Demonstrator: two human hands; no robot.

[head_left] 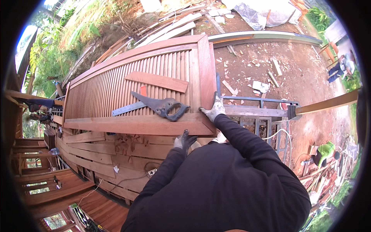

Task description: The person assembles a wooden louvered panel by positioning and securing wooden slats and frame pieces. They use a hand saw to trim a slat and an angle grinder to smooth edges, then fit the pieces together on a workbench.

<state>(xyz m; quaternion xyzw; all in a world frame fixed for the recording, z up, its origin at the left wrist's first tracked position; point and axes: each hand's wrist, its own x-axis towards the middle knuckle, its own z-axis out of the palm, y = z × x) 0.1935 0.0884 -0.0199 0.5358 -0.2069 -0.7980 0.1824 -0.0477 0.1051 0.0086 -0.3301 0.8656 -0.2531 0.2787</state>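
A louvered wooden shutter [206, 65] lies before me, its reddish frame around many narrow slats. My right hand [213, 111], in a pale work glove, grips the shutter's right edge near the close corner, thumb spread over the top. Just below the near rail is my left hand [185, 141], gloved too, its fingers apart and pointing up at the rail's edge; I cannot tell how firmly they touch. On the slats rest a handsaw [158, 104] with a dark handle, a metal ruler [129, 108], a loose wooden board [158, 81] and a small orange piece [143, 91].
Under and left of the shutter are wooden planks [91, 147] with offcuts and a cable. A metal frame [259, 110] stands at the right above dirt ground strewn with scraps. Lumber [170, 31] is piled behind. Other people [342, 67] are at the far right and left.
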